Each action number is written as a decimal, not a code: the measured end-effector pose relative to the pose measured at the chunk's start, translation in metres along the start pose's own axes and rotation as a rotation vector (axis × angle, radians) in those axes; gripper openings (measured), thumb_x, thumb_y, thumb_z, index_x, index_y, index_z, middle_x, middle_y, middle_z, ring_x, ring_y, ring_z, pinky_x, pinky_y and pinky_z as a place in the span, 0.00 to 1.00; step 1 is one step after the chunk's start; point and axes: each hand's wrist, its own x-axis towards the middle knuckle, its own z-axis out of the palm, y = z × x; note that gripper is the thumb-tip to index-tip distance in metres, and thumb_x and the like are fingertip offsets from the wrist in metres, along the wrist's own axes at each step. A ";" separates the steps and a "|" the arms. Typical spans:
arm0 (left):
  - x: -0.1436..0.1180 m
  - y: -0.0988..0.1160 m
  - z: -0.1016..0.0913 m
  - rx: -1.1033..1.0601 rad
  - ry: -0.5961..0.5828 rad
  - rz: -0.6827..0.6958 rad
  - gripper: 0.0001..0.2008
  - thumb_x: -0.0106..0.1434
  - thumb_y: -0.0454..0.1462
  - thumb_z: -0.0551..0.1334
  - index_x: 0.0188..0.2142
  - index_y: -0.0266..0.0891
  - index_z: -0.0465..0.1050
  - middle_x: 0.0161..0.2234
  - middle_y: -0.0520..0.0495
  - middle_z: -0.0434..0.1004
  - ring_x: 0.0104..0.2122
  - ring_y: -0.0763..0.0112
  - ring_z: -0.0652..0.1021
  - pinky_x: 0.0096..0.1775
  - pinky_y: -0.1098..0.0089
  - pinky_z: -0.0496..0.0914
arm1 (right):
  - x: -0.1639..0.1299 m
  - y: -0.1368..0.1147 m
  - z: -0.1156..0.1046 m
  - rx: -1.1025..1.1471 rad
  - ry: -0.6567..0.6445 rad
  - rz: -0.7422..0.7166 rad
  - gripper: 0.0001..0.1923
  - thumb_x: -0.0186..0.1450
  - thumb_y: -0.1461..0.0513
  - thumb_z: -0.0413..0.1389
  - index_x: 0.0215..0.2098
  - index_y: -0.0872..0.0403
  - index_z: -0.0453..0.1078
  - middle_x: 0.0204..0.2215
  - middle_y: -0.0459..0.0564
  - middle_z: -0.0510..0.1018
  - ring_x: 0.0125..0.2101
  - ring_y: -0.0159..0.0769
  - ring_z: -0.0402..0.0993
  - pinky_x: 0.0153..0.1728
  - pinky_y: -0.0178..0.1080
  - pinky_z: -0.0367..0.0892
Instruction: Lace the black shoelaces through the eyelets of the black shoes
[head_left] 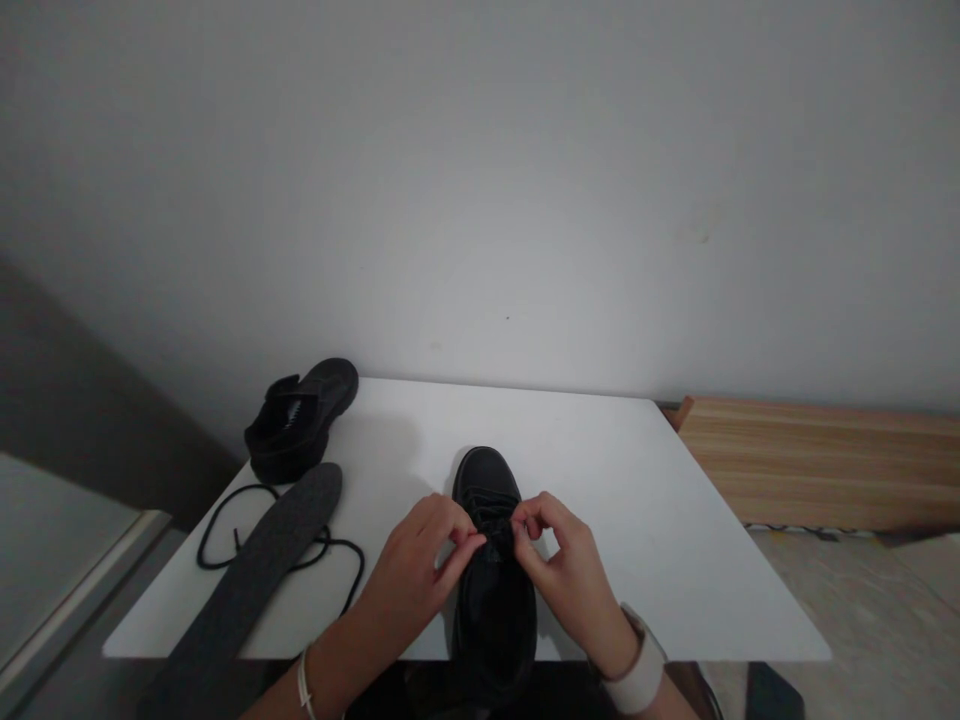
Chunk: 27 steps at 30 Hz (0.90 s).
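Note:
A black lace-up shoe [496,610] lies on the white table with its toe away from me and its heel at the near edge. Over its lacing, my left hand [427,545] pinches at the black shoelace [495,525] from the left, thumb and forefinger together. On the opposite side my right hand [559,550] is closed in a similar pinch on the lace. The lace ends between the fingers are dark and hard to make out against the shoe.
A second black shoe [289,430] sits at the table's far left corner. Nearer lie a grey insole [277,545], jutting past the front edge, and a loose black lace [217,520] partly under it. Behind the white table [660,520] rises a wall; a wooden board [810,460] is right.

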 end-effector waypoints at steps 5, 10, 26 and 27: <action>-0.018 -0.004 -0.017 -0.059 -0.031 -0.180 0.07 0.69 0.38 0.60 0.46 0.43 0.66 0.37 0.49 0.75 0.37 0.66 0.77 0.39 0.68 0.72 | -0.036 0.002 -0.017 0.015 -0.026 -0.071 0.14 0.69 0.58 0.54 0.52 0.50 0.63 0.41 0.51 0.73 0.35 0.38 0.72 0.37 0.37 0.70; -0.053 -0.009 -0.013 -0.046 -0.059 -0.258 0.06 0.70 0.40 0.58 0.45 0.44 0.68 0.36 0.49 0.77 0.36 0.66 0.79 0.40 0.70 0.75 | -0.073 0.005 -0.002 -0.306 -0.318 -0.390 0.09 0.67 0.58 0.59 0.44 0.49 0.68 0.37 0.49 0.79 0.30 0.37 0.78 0.25 0.33 0.69; -0.083 -0.024 0.000 0.171 -0.152 0.129 0.05 0.69 0.34 0.57 0.40 0.44 0.70 0.37 0.48 0.79 0.37 0.67 0.80 0.43 0.73 0.76 | -0.023 0.112 -0.119 -0.768 0.175 -0.017 0.07 0.64 0.58 0.53 0.38 0.51 0.60 0.35 0.52 0.69 0.37 0.45 0.69 0.40 0.46 0.69; -0.083 -0.022 0.002 0.166 -0.152 0.132 0.05 0.68 0.33 0.57 0.40 0.44 0.71 0.37 0.48 0.80 0.38 0.66 0.80 0.43 0.72 0.76 | -0.017 0.124 -0.126 -0.788 0.195 -0.006 0.07 0.64 0.58 0.53 0.38 0.51 0.60 0.35 0.52 0.69 0.37 0.46 0.69 0.40 0.47 0.69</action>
